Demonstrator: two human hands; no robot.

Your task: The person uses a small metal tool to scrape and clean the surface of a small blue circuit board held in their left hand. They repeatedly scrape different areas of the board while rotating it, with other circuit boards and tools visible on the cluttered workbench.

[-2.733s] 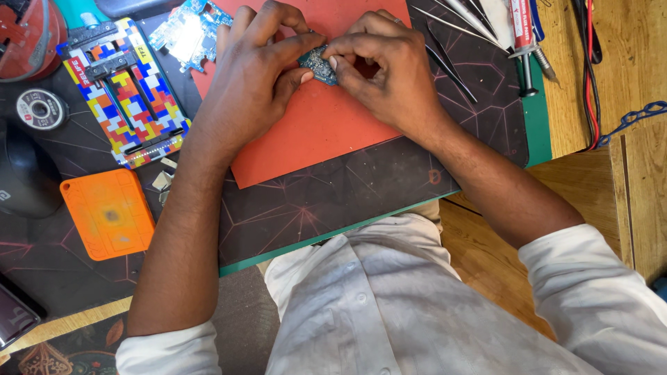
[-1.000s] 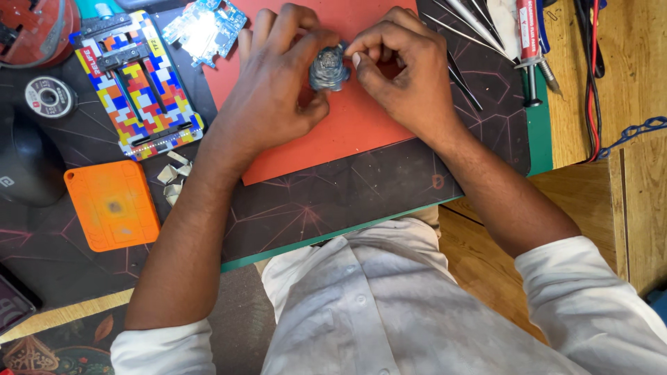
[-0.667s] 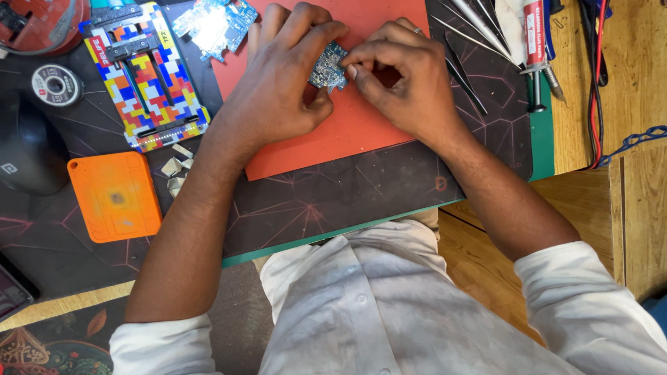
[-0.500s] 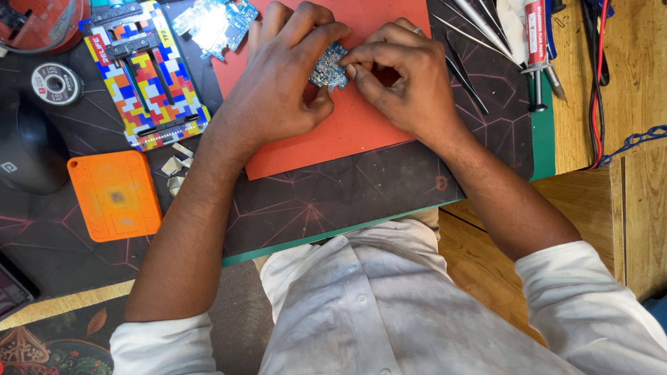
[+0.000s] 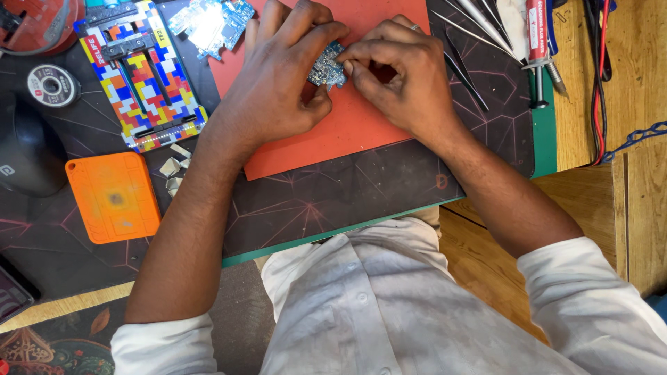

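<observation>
The grip is a two-hand pinch: the left hand (image 5: 278,90) and the right hand (image 5: 403,83) both press their fingertips on the edges of a small blue circuit board (image 5: 326,66), held just above the red mat (image 5: 361,132) near the top middle of the frame. The board looks light, thin and stiff (and easy to break, I think). Holding it by its bare edges seems safest, away from the tiny parts on its face.

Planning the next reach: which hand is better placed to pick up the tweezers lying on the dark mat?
Likely the right hand: the tweezers lie just beside it, while the left hand grips the small circuit board farther away.
</observation>
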